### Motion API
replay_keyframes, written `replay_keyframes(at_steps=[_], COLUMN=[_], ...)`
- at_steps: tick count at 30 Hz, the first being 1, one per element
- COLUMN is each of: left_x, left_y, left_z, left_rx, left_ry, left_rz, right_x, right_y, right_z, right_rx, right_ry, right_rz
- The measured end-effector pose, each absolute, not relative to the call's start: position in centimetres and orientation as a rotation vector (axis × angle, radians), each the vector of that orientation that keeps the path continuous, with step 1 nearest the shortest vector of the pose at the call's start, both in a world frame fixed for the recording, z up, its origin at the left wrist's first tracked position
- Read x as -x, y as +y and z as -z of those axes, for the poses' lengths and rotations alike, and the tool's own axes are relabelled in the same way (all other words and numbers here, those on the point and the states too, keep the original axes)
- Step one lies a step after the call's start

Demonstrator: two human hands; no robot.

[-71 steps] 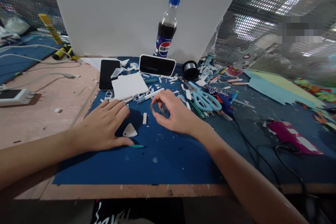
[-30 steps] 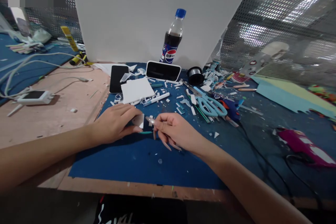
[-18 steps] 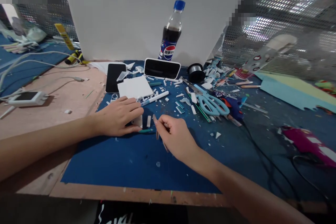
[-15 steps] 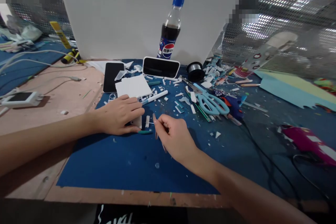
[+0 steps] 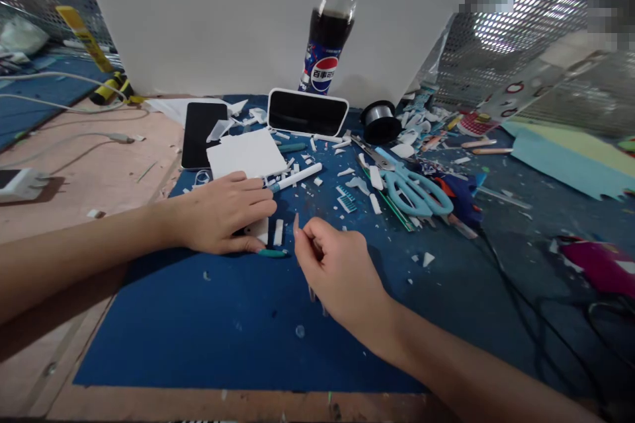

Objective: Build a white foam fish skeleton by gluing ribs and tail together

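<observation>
My left hand [image 5: 231, 213] lies palm down with its fingers stretched out, over a small white piece [image 5: 258, 230] that shows beside the thumb. Touching or close to the thumb tip is a slim teal piece [image 5: 272, 253]; I cannot tell which. A narrow white strip [image 5: 278, 232] rests on the blue mat [image 5: 223, 330] between the two hands. To the right of that strip, my right hand [image 5: 335, 261] is closed, thumb and index finger pressed together. Whatever sits in its fingers is hidden or too small to name.
White sheets [image 5: 248, 153], a dark phone [image 5: 202, 135], a propped white-framed phone [image 5: 307, 112] and a cola bottle [image 5: 327, 39] stand or lie behind the hands. Blue-handled scissors [image 5: 414, 188], a wire spool [image 5: 380, 120], a white pen [image 5: 300, 176] and many scraps lie around.
The camera view has tilted down and come nearer. A thin pale line at my right fingertips, seen before, no longer shows. My left hand stays over the white piece.
</observation>
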State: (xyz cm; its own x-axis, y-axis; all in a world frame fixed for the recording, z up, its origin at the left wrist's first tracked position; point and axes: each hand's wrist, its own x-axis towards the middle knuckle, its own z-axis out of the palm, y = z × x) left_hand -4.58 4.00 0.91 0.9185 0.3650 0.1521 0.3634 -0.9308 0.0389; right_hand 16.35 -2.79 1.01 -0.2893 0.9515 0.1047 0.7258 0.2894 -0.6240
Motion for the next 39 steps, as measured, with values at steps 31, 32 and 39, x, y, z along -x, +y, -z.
replay_keyframes(at_steps=[31,32,39], left_x=[4.09,4.08,4.06], left_y=[4.52,4.53,4.54], left_z=[-1.13,-1.13,-1.21], left_rx=[-3.054,-3.052,-3.061], left_ry=[0.515,0.518,0.524], left_rz=[-0.183,-0.180,-0.144], right_x=[-16.39,-16.39,-16.48], right_y=[-2.32,-2.29,-2.22], right_z=[-1.52,-1.49,-1.44], right_rx=[1.470,1.471,1.467], right_ry=[-2.039,-2.040,-2.045], right_rz=[-0.669,-0.662,-0.675])
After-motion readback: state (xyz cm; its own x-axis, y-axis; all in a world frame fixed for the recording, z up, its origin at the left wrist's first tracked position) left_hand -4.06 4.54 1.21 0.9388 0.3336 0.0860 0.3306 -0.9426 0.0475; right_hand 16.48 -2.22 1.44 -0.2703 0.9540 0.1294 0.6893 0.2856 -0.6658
